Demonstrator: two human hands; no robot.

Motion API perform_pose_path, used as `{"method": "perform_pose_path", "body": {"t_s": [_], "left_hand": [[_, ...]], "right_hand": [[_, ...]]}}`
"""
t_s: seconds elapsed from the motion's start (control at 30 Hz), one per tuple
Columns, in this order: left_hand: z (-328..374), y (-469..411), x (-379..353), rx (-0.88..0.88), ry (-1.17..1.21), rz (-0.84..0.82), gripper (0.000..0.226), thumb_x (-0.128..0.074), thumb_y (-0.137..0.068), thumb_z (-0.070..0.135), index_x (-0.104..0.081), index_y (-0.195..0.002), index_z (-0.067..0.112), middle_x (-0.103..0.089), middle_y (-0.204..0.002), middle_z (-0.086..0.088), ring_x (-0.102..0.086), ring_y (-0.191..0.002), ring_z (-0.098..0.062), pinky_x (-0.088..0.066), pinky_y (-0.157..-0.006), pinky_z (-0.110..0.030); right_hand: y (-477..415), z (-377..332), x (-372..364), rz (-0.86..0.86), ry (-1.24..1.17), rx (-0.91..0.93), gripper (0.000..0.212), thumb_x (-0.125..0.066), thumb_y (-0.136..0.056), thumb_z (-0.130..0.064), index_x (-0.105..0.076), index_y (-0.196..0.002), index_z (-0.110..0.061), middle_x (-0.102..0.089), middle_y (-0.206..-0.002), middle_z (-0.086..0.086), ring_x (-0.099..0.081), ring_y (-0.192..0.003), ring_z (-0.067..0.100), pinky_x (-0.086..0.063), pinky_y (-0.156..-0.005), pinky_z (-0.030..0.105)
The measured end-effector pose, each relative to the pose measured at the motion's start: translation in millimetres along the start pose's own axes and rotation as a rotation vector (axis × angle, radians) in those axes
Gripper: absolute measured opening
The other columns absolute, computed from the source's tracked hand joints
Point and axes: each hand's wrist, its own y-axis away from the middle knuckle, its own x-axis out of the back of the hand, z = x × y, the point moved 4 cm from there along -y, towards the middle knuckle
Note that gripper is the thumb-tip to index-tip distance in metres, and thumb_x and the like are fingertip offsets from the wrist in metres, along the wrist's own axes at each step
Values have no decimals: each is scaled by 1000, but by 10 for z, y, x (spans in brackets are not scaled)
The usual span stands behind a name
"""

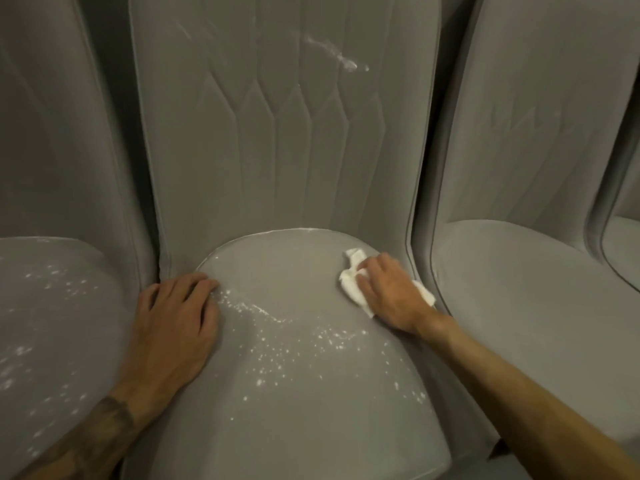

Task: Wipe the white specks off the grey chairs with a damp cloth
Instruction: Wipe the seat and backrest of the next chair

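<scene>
Cloth (351, 292): middle hidden under right hand (388, 292), only ends show. Middle chair's backrest (277, 133) cut by top edge. Left chair (69, 188) cut by left edge; specks (20, 351) there blurred. Fourth chair (623, 244): sliver only.

Matt, seemingly velvety grey chair (294, 393) fabric
</scene>
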Motion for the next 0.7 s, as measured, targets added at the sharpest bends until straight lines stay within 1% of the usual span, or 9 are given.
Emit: {"method": "perform_pose_path", "body": {"t_s": [0.03, 0.1, 0.17, 0.27, 0.33, 0.47, 0.53, 0.6, 0.7], "left_hand": [[5, -2, 7, 4, 4, -1, 37, -37, -98, 30, -66, -119, 19, -65, -124, -1, -60, -116, -25, -34, -103, -46], [33, -5, 15, 5, -2, -5, 36, -37, -98, 29, -66, -118, 20, -65, -123, -1, -59, -115, -24, -35, -102, -46], [41, -13, 23, 10, 7, -20, 36, -36, -98, 30, -65, -117, 19, -65, -122, -1, -59, -114, -25, -35, -102, -47], [44, 2, 38, 10, 9, -46, 38, -34, -99, 31, -65, -119, 20, -65, -123, -1, -59, -115, -25, -35, -104, -47], [39, 19, 64, 0, 3, -56, 40, -32, -100, 31, -64, -121, 20, -65, -125, -2, -58, -117, -25, -34, -105, -47], [68, 22, 97, -17, -6, -54, 40, -32, -99, 29, -63, -121, 19, -65, -124, -3, -59, -116, -27, -36, -105, -48], [74, 5, 111, -14, -10, -41, 37, -33, -98, 28, -63, -119, 20, -65, -122, -2, -59, -114, -27, -36, -103, -48], [80, -7, 109, -20, -10, -43, 35, -35, -97, 27, -63, -118, 20, -65, -120, -2, -58, -113, -26, -36, -102, -48], [61, -2, 107, -24, 1, -57, 35, -36, -97, 27, -63, -118, 19, -65, -121, -3, -58, -114, -27, -35, -101, -48]], "right_hand": [[-20, 95, 61, 26, -3, -118, 36, -28, -107, -30, -54, -118, -8, -53, -123, 12, -46, -106, 29, -34, -97, 43], [2, 46, 66, 103, 62, -206, 35, -27, -107, -26, -53, -117, -6, -53, -123, 14, -46, -107, 31, -34, -97, 43], [130, -220, -16, 135, 63, -148, 31, -33, -105, -29, -52, -115, -6, -52, -115, 15, -46, -101, 31, -35, -94, 43], [513, -533, -166, 85, 17, 93, 29, -34, -105, -35, -52, -111, -13, -49, -106, 7, -43, -91, 23, -36, -87, 38], [588, -435, -95, 51, 50, 116, 30, -33, -106, -37, -52, -113, -14, -49, -107, 5, -43, -91, 22, -36, -88, 37], [561, -42, 115, 106, 141, -220, 32, -36, -105, -31, -52, -117, -7, -51, -116, 15, -48, -103, 33, -36, -94, 42], [565, -116, 81, 153, 200, -304, 32, -33, -105, -29, -51, -117, -6, -52, -119, 17, -47, -104, 34, -34, -93, 43], [600, -407, -50, 122, 214, -226, 33, -30, -105, -29, -50, -117, -6, -52, -119, 17, -47, -103, 34, -32, -92, 43], [792, -769, -211, 105, 98, -32, 31, -36, -104, -31, -52, -114, -7, -51, -112, 15, -45, -95, 32, -34, -88, 44]]}}
